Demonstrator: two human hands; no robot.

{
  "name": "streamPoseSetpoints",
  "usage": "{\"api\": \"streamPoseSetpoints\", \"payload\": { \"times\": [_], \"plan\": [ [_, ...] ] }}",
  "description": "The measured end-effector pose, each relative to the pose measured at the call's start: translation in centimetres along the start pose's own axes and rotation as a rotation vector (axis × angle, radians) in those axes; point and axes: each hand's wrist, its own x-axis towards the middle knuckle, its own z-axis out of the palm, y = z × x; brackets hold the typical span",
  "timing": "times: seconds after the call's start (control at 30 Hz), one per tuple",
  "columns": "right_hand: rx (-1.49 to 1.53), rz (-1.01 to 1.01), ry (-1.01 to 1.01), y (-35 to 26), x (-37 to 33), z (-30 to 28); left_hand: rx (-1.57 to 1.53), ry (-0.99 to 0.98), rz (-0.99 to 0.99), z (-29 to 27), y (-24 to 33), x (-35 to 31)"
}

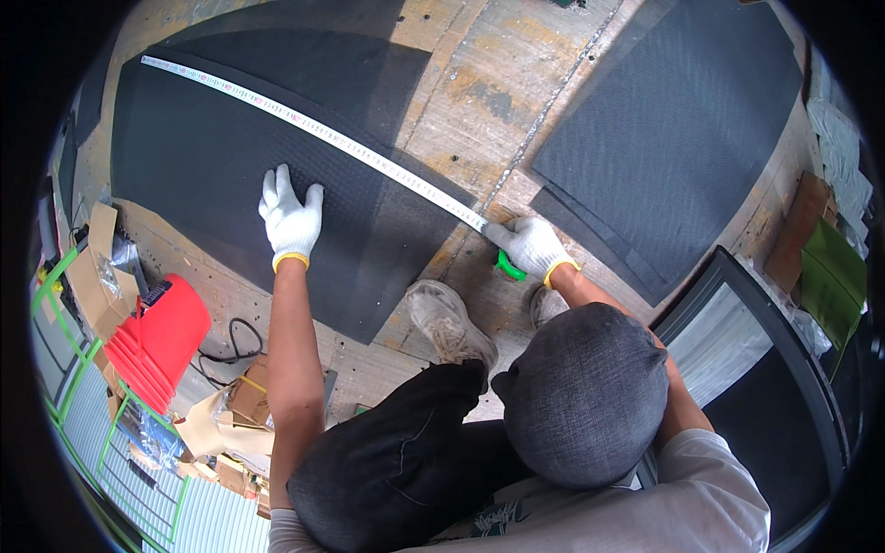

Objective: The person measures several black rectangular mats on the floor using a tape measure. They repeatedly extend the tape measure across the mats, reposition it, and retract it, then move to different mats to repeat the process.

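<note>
A white tape measure blade (341,141) runs diagonally across a black textured mat (203,138), from its far left corner to my right hand. My right hand (535,247), in a white knit glove with a yellow cuff, is closed on the near end of the tape measure. A bright green part (510,267) shows just below those fingers; most of it is hidden by the hand. My left hand (292,215), gloved the same way, lies on the mat with its fingers apart, to the near side of the blade, and holds nothing.
More black mats (673,138) lie stacked at the right. A dark-framed panel (737,341) leans near my right arm. At the left are a red bucket (161,341), cardboard (97,272), a black cable (235,341) and green metal rails (69,304). My shoe (447,323) stands beside the mat.
</note>
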Motion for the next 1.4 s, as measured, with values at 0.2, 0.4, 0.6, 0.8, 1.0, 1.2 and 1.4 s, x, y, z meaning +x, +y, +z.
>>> {"api": "streamPoseSetpoints", "payload": {
  "times": [0.2, 0.4, 0.6, 0.8, 1.0, 1.2, 1.4],
  "plan": [
    [0.051, 0.020, -0.020, 0.00, -0.01, -0.03, 0.002, -0.026, -0.019, -0.28, 0.28, -0.05],
    [0.024, 0.015, -0.019, -0.29, 0.02, -0.10, 0.006, -0.021, -0.018, -0.25, 0.29, -0.01],
    [0.032, 0.010, -0.057, -0.67, -0.13, -0.53, 0.001, -0.020, -0.016, -0.17, 0.22, -0.05],
    [0.036, 0.040, -0.034, -0.65, 0.09, -0.37, 0.006, -0.028, -0.023, -0.18, 0.25, -0.03],
    [0.044, 0.035, -0.051, -0.87, -0.06, -0.64, 0.002, -0.027, -0.019, -0.30, 0.35, -0.05],
    [0.070, 0.007, -0.030, -0.78, -0.14, -0.49, 0.001, -0.017, -0.019, -0.25, 0.45, -0.12],
    [0.025, -0.036, 0.008, -0.85, -0.16, -0.54, 0.017, -0.021, -0.016, -0.28, 0.45, -0.07]
  ]
}}
